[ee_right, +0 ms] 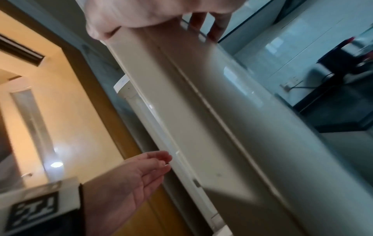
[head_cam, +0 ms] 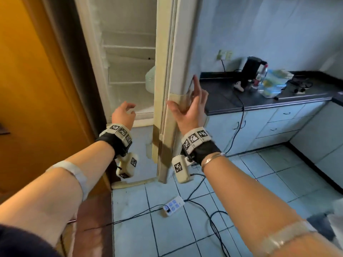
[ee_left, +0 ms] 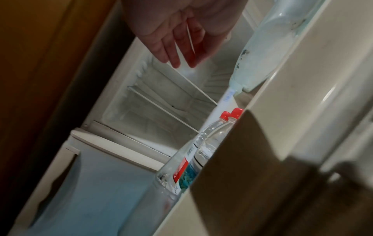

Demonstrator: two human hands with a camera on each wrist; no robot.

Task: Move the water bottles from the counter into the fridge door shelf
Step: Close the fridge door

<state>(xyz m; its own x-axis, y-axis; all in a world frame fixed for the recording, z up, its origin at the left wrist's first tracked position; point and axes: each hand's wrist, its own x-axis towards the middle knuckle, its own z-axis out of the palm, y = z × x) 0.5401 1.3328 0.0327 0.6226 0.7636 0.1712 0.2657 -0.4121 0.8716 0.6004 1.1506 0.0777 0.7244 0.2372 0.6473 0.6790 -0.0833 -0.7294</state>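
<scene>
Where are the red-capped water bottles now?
In the left wrist view, two red-capped water bottles stand side by side in the fridge door shelf, below the left hand.

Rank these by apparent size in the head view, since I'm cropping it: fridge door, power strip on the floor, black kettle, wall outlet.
1. fridge door, by far the largest.
2. black kettle.
3. power strip, close to the kettle in apparent size; it lies nearer the camera, so this order is unsure.
4. wall outlet, smallest.

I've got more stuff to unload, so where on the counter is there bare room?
The counter is bare along its left stretch, between the fridge door and the black kettle. The middle is crowded: kettle, bottle pack, cables.
</scene>
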